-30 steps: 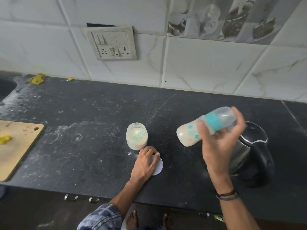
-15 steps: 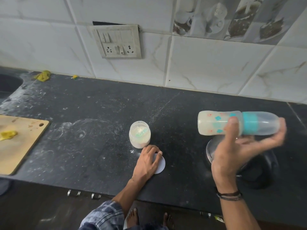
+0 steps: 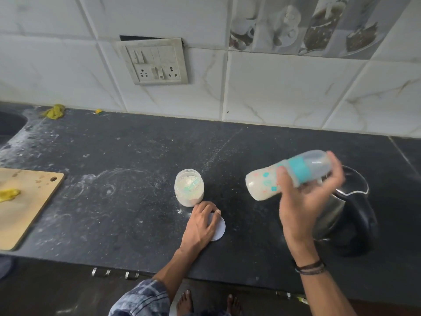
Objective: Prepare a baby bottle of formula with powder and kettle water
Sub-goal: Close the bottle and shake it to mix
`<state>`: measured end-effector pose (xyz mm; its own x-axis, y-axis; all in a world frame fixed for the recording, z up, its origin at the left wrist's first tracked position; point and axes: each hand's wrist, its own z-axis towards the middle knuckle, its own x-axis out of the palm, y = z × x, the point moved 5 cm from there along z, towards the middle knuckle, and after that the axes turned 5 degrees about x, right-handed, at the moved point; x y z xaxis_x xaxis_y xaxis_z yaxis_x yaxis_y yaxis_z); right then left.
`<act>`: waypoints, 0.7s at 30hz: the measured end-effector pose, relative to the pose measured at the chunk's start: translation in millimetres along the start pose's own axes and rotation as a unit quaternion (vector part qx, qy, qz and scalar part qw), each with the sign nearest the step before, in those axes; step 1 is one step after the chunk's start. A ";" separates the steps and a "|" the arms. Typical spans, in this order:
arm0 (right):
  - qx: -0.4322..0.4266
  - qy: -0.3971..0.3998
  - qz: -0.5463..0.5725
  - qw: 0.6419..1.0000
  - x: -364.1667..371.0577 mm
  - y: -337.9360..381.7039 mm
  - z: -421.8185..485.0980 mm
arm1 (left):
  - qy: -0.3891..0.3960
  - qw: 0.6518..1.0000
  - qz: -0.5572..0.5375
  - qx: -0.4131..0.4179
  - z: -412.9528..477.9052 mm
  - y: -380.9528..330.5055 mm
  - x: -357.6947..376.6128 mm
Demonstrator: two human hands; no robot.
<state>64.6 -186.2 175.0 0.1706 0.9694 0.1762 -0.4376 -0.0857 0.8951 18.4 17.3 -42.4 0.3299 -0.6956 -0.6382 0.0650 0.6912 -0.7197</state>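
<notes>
My right hand (image 3: 303, 201) grips a baby bottle (image 3: 264, 184) above the black counter. The bottle lies nearly sideways, its milky base to the left and its teal ring and clear cap up to the right. An open jar of white powder (image 3: 189, 188) with a scoop inside stands at the counter's middle. My left hand (image 3: 201, 224) rests flat on the jar's white lid (image 3: 219, 229), just in front of the jar. A steel and black kettle (image 3: 348, 210) stands at the right, partly hidden behind my right hand.
A wooden cutting board (image 3: 25, 206) with a yellow scrap lies at the left edge. A sink corner (image 3: 10, 124) shows at the far left. The counter (image 3: 114, 156) is dusted with powder. A switch plate (image 3: 155, 62) sits on the tiled wall.
The bottle swung from tilted to level and further right, then back to tilted with its base down-left. My left hand stayed on the lid.
</notes>
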 end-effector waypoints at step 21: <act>0.000 -0.051 0.000 0.999 0.7 -4.0 -10.5 | 0.002 1.000 -0.002 -0.004 -0.2 2.9 2.2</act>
<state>57.2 -182.7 167.3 0.2602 0.9409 0.2170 -0.4380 -0.0853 0.8949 19.1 17.7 -45.9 0.3257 -0.6992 -0.6364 0.0585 0.6867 -0.7246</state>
